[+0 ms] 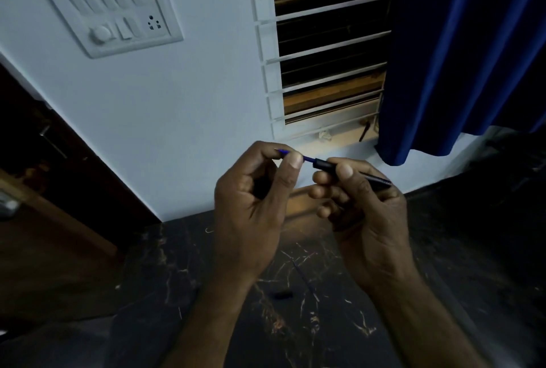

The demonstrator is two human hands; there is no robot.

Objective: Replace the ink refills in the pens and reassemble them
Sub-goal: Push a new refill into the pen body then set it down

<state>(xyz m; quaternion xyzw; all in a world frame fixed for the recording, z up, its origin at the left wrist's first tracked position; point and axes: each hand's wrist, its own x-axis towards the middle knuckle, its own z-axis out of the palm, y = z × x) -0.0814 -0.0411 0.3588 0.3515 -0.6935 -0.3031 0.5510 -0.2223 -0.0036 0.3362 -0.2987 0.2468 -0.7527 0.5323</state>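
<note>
My right hand point(363, 205) grips a black pen barrel point(325, 166) between thumb and fingers, its far end point(379, 182) sticking out to the right. A thin blue ink refill point(308, 158) pokes out of the barrel's left end. My left hand point(251, 199) pinches the refill's free end between thumb and forefinger. Both hands are raised above the dark marble table point(295, 293). On the table below lie a small black pen piece point(283, 295) and another thin dark refill point(304, 277).
A white wall with a switch panel point(109, 9) stands behind the table. A barred window point(328, 51) and a blue curtain point(461, 51) are at the right. Dark wooden furniture point(44, 190) sits to the left.
</note>
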